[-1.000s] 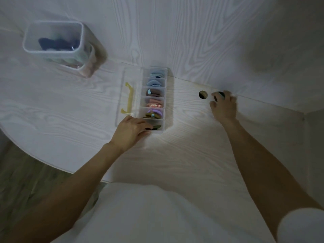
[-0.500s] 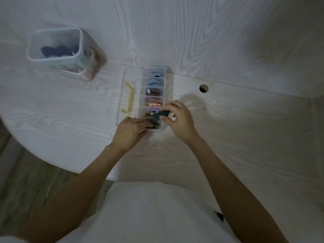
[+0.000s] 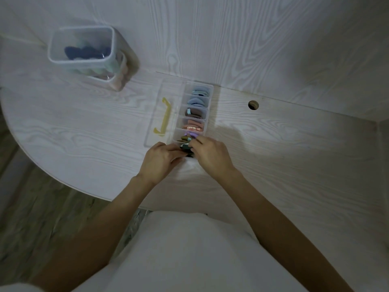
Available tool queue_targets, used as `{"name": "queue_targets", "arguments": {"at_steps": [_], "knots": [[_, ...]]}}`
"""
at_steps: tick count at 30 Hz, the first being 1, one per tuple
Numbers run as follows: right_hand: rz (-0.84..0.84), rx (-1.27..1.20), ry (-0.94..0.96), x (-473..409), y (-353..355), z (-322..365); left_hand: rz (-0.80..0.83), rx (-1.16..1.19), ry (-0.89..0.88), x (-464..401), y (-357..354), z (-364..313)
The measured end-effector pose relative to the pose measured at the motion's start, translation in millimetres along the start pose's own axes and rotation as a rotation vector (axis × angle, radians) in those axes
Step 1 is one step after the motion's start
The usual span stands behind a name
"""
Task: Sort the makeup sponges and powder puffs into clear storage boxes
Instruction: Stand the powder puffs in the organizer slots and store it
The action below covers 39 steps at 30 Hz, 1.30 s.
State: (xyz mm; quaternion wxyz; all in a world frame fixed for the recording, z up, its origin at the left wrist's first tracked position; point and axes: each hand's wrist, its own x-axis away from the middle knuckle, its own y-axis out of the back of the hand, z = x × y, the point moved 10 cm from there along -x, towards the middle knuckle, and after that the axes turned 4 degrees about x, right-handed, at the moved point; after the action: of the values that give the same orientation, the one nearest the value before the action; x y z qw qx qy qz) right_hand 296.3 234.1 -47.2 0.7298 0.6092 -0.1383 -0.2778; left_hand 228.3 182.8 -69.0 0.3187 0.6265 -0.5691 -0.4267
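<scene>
A pale wood-grain table [image 3: 273, 165] is seen carrying a tall clear canister [image 3: 84, 49], well apart from and up-left of a divided clear storage box [image 3: 194, 119]; the box's lid with a yellow handle [image 3: 163, 120] lies open at its left side. At the box's nearest compartment a dark powder puff [image 3: 186, 149] is pinched by the right hand [image 3: 210, 154] and steadied by the left hand [image 3: 160, 159]. The puff is judged light, soft and compressible, best taken by its edge.

top: white, short sleeves [image 3: 189, 253] | forearms: bare (no watch or rings)
</scene>
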Motion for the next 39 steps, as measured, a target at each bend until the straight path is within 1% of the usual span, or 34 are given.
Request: {"name": "queue_targets", "arguments": {"at_steps": [3,5,8,10,15,17,18,20,21,23,24,25,27,29,30,32,33,35,37,39], "knots": [[0.001,0.112,0.080,-5,-6,16,-0.013,0.003,-0.012,4,0,1],[0.011,0.123,0.047,-7,-12,14,-0.028,0.013,-0.007,6,2,1],[-0.036,0.052,-0.047,-5,-5,1,-0.051,0.025,-0.006,9,6,2],[-0.034,-0.026,-0.048,0,-3,-1,-0.054,0.026,-0.016,12,7,4],[0.084,-0.144,-0.069,1,-18,6,-0.048,0.035,-0.032,21,11,15],[0.075,-0.159,-0.046,-4,-15,12,-0.073,0.026,-0.029,27,16,24],[0.042,-0.174,-0.049,-7,-9,11,-0.089,0.040,-0.007,32,20,32],[-0.025,-0.212,-0.102,-14,4,-1,-0.156,0.116,0.095,42,32,50],[-0.035,-0.207,-0.119,-18,8,-7,-0.207,0.162,0.177,47,40,62],[0.004,-0.165,-0.112,-28,4,-16,-0.287,0.263,0.422,62,48,93],[0.048,-0.175,-0.123,-31,-3,-23,-0.299,0.321,0.561,68,48,108],[0.092,-0.212,-0.153,-33,-11,-30,-0.290,0.377,0.682,74,44,121],[0.149,-0.245,-0.198,-33,-26,-45,-0.239,0.392,0.833,77,37,137],[0.182,-0.162,-0.167,-30,-36,-50,-0.178,0.329,0.920,73,34,149],[0.176,-0.124,-0.143,-28,-38,-51,-0.143,0.334,0.964,71,29,154],[0.132,-0.089,-0.134,-24,-35,-49,-0.075,0.431,1.022,66,20,161],[0.112,-0.080,-0.140,-22,-33,-48,-0.079,0.508,1.040,65,18,162],[0.074,-0.045,-0.152,-17,-27,-44,-0.178,0.634,1.025,63,29,158],[0.019,0.009,-0.148,-9,-22,-36,-0.315,0.646,0.909,55,56,150],[-0.024,0.003,-0.163,2,-19,-21,-0.400,0.625,0.773,45,86,137]]}}
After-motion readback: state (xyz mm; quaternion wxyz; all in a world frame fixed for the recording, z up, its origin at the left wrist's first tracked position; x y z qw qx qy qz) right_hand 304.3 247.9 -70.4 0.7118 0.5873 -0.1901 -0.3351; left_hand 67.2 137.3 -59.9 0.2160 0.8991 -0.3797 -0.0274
